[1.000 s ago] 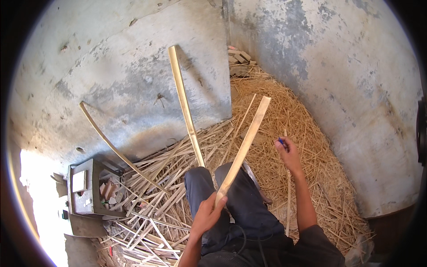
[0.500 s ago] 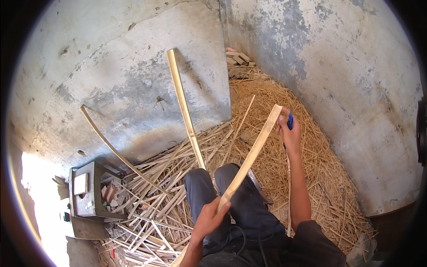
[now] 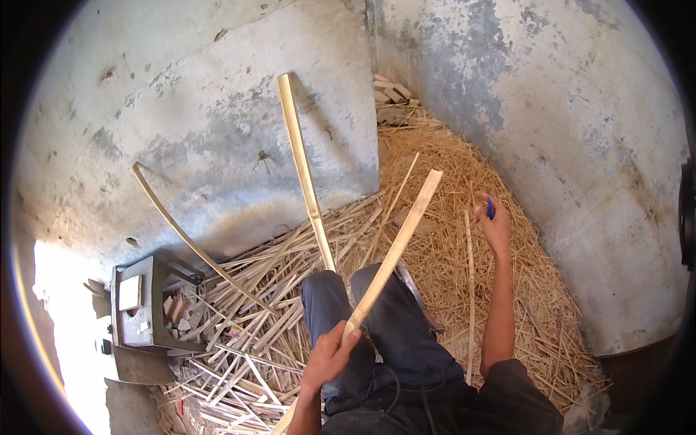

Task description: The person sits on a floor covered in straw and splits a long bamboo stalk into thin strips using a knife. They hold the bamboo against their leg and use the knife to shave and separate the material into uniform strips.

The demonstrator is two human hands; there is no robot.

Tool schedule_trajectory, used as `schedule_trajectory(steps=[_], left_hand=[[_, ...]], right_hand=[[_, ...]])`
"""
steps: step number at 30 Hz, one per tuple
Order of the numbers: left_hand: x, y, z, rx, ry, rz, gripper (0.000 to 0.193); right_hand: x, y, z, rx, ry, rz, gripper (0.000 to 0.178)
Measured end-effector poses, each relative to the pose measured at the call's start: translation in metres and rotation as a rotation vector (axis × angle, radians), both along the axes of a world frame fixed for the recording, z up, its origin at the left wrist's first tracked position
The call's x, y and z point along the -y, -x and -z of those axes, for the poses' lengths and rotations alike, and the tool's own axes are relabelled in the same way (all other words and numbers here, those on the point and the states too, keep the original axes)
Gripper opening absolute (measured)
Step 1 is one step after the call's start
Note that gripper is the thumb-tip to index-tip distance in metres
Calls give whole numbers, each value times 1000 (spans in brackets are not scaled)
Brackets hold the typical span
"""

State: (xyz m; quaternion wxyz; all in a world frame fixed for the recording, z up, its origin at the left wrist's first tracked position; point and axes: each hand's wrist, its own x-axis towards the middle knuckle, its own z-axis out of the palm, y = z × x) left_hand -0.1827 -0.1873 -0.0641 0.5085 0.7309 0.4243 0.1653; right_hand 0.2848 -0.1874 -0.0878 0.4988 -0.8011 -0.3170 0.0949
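Observation:
My left hand (image 3: 328, 355) is closed around a long, pale split-bamboo strip (image 3: 397, 250). The strip slants up to the right across my knees, and its lower end runs down past my left forearm. Off to the right, my right hand (image 3: 496, 223) is raised over the straw-like shavings, apart from the strip's upper end. Its fingers are bent round a small blue object (image 3: 491, 209), whose kind I cannot make out.
Another bamboo strip (image 3: 303, 167) leans on the wall ahead, and a thinner curved strip (image 3: 185, 239) leans at left. A heap of shavings (image 3: 522, 312) lies right, loose slats (image 3: 254, 348) left. A worn wooden box (image 3: 148, 308) holding rubble stands near the bright opening.
My right hand has moved away from the strip's upper end, to the right and slightly down, keeping the blue object. The strip in my left hand has shifted a little left.

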Motion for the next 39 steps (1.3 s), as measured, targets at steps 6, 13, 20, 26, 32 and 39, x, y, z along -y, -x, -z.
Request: schedule_trajectory(steps=[6, 13, 20, 26, 32, 39], left_hand=[[-7, -9, 0, 145, 127, 21, 36], [-14, -32, -17, 241, 155, 32, 40], [-16, -44, -36, 350, 196, 89, 50], [-12, -47, -39, 329, 106, 68, 36], [-9, -52, -47, 269, -84, 18, 31], [-5, -55, -52, 216, -185, -22, 26]], right_hand=[[23, 42, -15, -71, 253, -344, 53], [47, 132, -60, -31, -221, -589, 41], [56, 181, -62, 424, -263, -765, 32], [52, 194, -60, 506, -267, -747, 33], [50, 198, -60, 552, -261, -716, 35], [46, 200, -67, 597, -258, -692, 33]])
